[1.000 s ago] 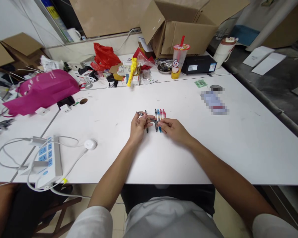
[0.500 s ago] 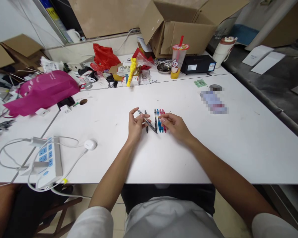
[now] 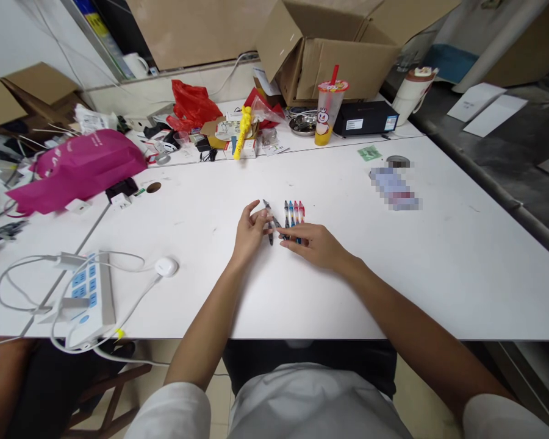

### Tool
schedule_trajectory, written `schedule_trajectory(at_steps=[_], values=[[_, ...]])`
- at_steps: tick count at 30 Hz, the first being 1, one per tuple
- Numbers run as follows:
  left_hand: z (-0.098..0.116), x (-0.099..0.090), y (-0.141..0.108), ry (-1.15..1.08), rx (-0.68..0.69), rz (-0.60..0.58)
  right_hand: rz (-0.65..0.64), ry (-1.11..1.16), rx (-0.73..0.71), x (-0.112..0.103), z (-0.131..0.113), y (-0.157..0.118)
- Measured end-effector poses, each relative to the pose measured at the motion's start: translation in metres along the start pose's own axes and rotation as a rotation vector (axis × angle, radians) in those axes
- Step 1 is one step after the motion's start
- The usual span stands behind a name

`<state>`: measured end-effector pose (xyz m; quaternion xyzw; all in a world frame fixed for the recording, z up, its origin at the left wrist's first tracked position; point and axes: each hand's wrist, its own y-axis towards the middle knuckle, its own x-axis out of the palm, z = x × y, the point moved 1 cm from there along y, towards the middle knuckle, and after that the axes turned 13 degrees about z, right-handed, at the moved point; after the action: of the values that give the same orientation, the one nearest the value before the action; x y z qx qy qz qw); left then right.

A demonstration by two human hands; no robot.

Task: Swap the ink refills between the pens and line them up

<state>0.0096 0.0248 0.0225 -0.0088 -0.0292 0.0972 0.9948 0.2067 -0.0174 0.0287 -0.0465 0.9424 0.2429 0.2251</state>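
Note:
My left hand (image 3: 251, 230) holds a slanted black pen (image 3: 275, 221) between thumb and fingers, its lower end pointing toward my right hand (image 3: 315, 242). The fingers of my right hand are pinched together around that lower end. Below the left fingers, a second dark pen (image 3: 271, 239) lies on the white table. Just right of the held pen is a row of several pens side by side: a black pen (image 3: 286, 210), a blue pen (image 3: 291, 210) and a pink pen (image 3: 301, 210) among them. My right fingers hide their lower halves.
A power strip (image 3: 91, 299) with white cables lies at the left. Farther back are a magenta bag (image 3: 91, 161), a yellow stick-like object (image 3: 242, 134), a drink cup (image 3: 327, 116) and a cardboard box (image 3: 343, 70). A blurred-out item (image 3: 393, 188) lies at the right.
My right hand has moved left from above the coloured pens to the held pen's lower end. The held pen has turned steeper and shifted slightly.

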Motion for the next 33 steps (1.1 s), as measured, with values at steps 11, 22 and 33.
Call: schedule_trajectory(at_steps=[11, 22, 33], values=[[-0.008, -0.006, 0.004, 0.665, 0.392, -0.072, -0.058, -0.321, -0.190, 0.015, 0.012, 0.003], [-0.010, -0.007, 0.006, 0.684, 0.398, -0.082, -0.199, -0.387, -0.202, 0.013, 0.011, 0.007], [-0.009, -0.007, 0.006, 0.682, 0.377, -0.096, -0.188, -0.389, -0.187, 0.012, 0.010, 0.006]])
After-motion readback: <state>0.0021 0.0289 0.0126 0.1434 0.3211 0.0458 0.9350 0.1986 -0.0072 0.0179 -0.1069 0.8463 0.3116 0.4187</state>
